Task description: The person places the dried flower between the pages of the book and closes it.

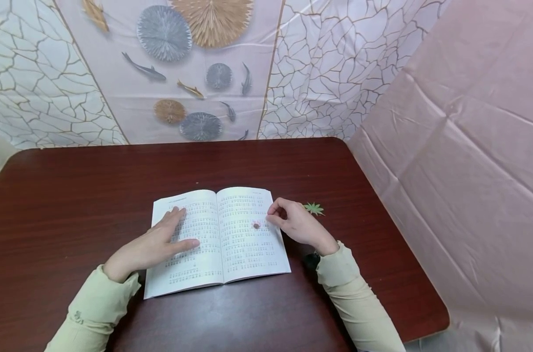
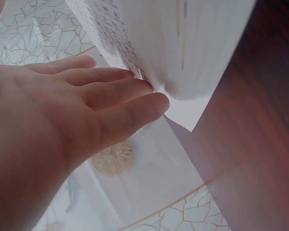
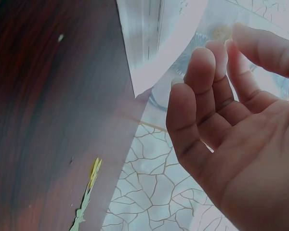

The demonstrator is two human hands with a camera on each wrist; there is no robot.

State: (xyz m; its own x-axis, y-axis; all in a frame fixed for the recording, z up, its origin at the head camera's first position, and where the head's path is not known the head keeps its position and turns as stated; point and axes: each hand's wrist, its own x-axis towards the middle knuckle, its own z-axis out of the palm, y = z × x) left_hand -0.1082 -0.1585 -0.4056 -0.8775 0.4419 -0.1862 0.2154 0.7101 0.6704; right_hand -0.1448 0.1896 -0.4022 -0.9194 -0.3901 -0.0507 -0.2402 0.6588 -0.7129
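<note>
The left hand lies open, fingers and thumb spread, on the left page of an open book. The right hand has its fingers loosely bent at the right page's outer edge, thumb and forefinger close together (nothing shows between them). Just beside those fingertips, a small pinkish flower with a dark centre rests on the right page. Near the right hand, a green leaf lies on the dark red worktop. A patterned cloth hangs behind.
</note>
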